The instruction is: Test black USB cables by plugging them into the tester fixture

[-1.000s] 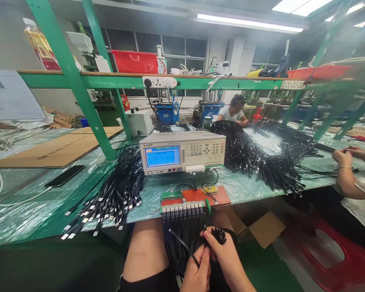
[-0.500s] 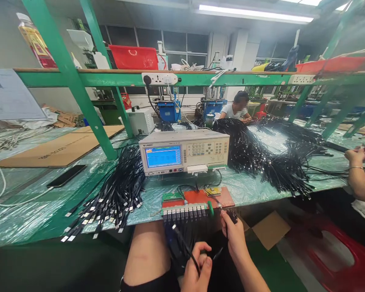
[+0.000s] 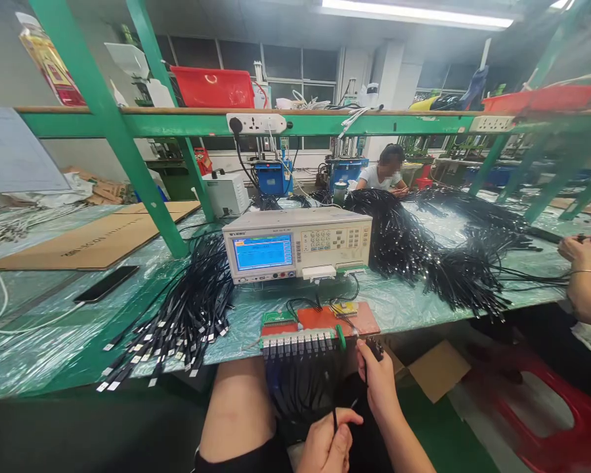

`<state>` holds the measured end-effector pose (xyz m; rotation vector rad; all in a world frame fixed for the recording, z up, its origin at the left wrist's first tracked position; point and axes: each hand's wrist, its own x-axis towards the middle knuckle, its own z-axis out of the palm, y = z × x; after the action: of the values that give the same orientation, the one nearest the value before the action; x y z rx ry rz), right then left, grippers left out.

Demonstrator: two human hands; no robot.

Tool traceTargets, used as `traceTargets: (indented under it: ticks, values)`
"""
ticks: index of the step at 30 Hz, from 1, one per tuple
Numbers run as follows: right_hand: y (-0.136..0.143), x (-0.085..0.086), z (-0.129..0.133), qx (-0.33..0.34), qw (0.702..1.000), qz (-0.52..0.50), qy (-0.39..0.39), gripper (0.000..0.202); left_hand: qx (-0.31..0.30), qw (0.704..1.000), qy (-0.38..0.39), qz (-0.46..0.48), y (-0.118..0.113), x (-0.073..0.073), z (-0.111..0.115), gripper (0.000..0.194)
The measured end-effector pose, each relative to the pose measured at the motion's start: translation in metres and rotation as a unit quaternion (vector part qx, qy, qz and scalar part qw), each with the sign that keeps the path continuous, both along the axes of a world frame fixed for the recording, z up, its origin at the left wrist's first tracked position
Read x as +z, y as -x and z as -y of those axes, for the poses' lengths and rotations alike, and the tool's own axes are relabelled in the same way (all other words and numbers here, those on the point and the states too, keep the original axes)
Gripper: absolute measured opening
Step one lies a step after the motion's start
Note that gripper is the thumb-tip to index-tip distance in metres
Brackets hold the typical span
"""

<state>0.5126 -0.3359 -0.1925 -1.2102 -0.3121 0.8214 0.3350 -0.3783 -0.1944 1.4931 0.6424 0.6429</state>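
Near the bottom centre, my left hand (image 3: 328, 441) is closed on a black cable (image 3: 334, 410) that rises from its fingers. To its right, my right hand (image 3: 378, 376) grips a bunch of black cable ends (image 3: 375, 347) at the table's front edge, beside a green upright piece (image 3: 341, 337). A row of black connectors (image 3: 298, 345) is plugged along a strip left of my right hand, and their cables hang down over the lap. Behind the strip lies a red board (image 3: 315, 320), wired to a beige tester (image 3: 298, 246) with a lit blue screen.
A pile of black cables (image 3: 177, 315) lies left of the tester, and a larger one (image 3: 423, 249) lies right. A phone (image 3: 107, 284) rests at the left. At the right edge are another person's hands (image 3: 581, 253). A green shelf frame (image 3: 192, 126) spans above.
My left hand has moved slightly right and its fingers have closed more; the cable in it now stands more upright. My right hand has hardly moved.
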Motion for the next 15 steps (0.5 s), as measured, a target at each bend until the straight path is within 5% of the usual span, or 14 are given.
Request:
traceTargets:
  ticks: [4, 9, 15]
  values:
    - [0.001, 0.002, 0.0, 0.003, 1.0, -0.003, -0.004, 0.051, 0.028, 0.997, -0.067, -0.024, 0.0, 0.002, 0.001, 0.06]
    - [0.004, 0.004, 0.001, 0.012, 1.0, 0.009, -0.008, 0.049, -0.024, 0.999, -0.001, 0.021, 0.0, 0.003, 0.0, 0.074]
    - [0.003, 0.007, -0.003, 0.011, 1.0, 0.005, -0.007, 0.051, -0.03, 0.999, -0.034, -0.03, -0.001, 0.011, -0.001, 0.071]
